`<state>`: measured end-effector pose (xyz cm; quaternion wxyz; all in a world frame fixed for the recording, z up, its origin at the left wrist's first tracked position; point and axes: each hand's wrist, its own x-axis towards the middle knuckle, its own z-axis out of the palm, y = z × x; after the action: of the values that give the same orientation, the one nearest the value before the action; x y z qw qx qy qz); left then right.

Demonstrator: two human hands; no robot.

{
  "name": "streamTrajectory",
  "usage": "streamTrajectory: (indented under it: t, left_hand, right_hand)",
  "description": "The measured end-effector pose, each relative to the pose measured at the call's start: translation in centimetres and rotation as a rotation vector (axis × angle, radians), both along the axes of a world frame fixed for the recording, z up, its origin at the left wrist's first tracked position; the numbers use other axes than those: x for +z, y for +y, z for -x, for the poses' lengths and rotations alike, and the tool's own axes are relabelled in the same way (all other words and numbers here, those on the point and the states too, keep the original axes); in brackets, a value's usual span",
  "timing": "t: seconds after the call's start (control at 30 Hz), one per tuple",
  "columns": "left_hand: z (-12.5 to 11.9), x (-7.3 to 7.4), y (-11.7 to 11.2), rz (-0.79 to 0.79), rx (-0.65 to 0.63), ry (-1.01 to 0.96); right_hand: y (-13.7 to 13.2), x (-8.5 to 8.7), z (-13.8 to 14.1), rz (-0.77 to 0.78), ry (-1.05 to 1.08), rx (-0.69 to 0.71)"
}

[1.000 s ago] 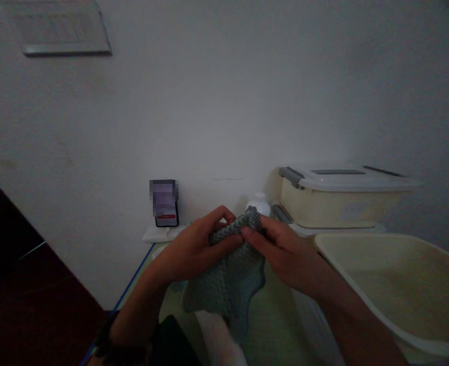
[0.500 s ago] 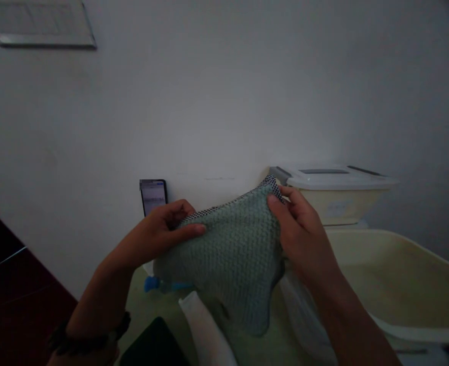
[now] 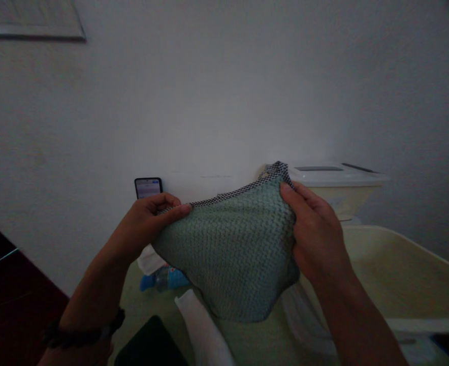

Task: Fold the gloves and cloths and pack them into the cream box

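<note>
A green waffle-weave cloth (image 3: 232,254) with a black-and-white checked hem is held up in the air, spread between both hands above the desk (image 3: 262,340). The left hand (image 3: 146,226) grips the cloth's upper left corner. Its fingers (image 3: 177,209) are closed on the hem, with the thumb lying along the near face. The right hand (image 3: 318,236) holds the upper right corner, which stands higher, its fingers clamped on the edge and the thumb tip just under the checked trim. The top hem runs taut between the two grips, and the rest of the cloth sags in a rounded belly below them.

Behind the cloth's left corner a phone (image 3: 148,187) leans upright against the wall, screen lit. Behind its right corner sits a pale lidded box (image 3: 339,185). To the right of the cloth and lower is a wide cream tub (image 3: 399,264). Under the cloth's left side lie a small blue object (image 3: 167,278) — too dim to identify — and a white folded cloth (image 3: 205,330). A black object (image 3: 148,345) lies further below and to the left. A dark band (image 3: 82,333) circles the left wrist.
</note>
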<state>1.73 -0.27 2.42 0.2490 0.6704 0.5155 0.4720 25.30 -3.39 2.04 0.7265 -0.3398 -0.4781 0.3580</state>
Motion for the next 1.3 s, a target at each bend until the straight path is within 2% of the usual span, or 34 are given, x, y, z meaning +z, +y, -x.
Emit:
streamTrajectory:
  t: [0.1, 0.3, 0.37, 0.53, 0.7, 0.83, 0.93, 1.0, 1.1, 1.17, 1.23, 1.3]
  left_hand:
    - [-0.2, 0.1, -0.2, 0.034, 0.078, 0.044]
    - [-0.3, -0.1, -0.2, 0.085, 0.042, 0.027]
    - [-0.1, -0.3, 0.0, 0.087, 0.001, -0.065]
    - [0.7, -0.8, 0.5, 0.14, -0.15, -0.446]
    - [1.2, -0.8, 0.2, 0.188, -0.261, -0.59]
    - [0.9, -0.8, 0.1, 0.206, -0.363, -0.701]
    - [0.6, -0.7, 0.3, 0.188, -0.336, -0.652]
    - [0.3, -0.8, 0.6, 0.175, -0.275, -0.589]
    - [0.0, -0.6, 0.8, 0.067, -0.098, -0.387]
    - [-0.3, -0.2, 0.4, -0.04, 0.005, -0.212]
    - [-0.8, 0.2, -0.6, -0.089, -0.017, -0.1]
    - [-1.6, 0.7, -2.0, -0.047, -0.189, -0.074]
  right_hand:
    - [-0.2, 0.2, 0.1, 0.031, 0.034, 0.075]
    - [-0.6, 0.4, 0.0, 0.047, 0.025, 0.076]
    - [-0.5, 0.4, -0.2, 0.04, 0.02, 0.046]
    - [-0.3, 0.5, -0.5, 0.027, 0.097, 0.025]
    - [-0.5, 0.9, -0.2, 0.057, 0.09, -0.037]
    - [-0.3, 0.7, -0.3, 0.076, 0.067, 0.005]
    - [-0.1, 0.5, -0.5, 0.095, 0.079, 0.049]
    - [0.0, 0.5, -0.6, 0.09, 0.1, 0.053]
    - [-0.2, 0.6, -0.7, 0.041, 0.079, 0.022]
    - [-0.6, 0.8, -0.7, 0.013, -0.009, -0.004]
    - [-1.1, 0.8, -0.4, 0.019, -0.188, 0.026]
    - [-1.5, 0.6, 0.2, 0.022, -0.442, 0.162]
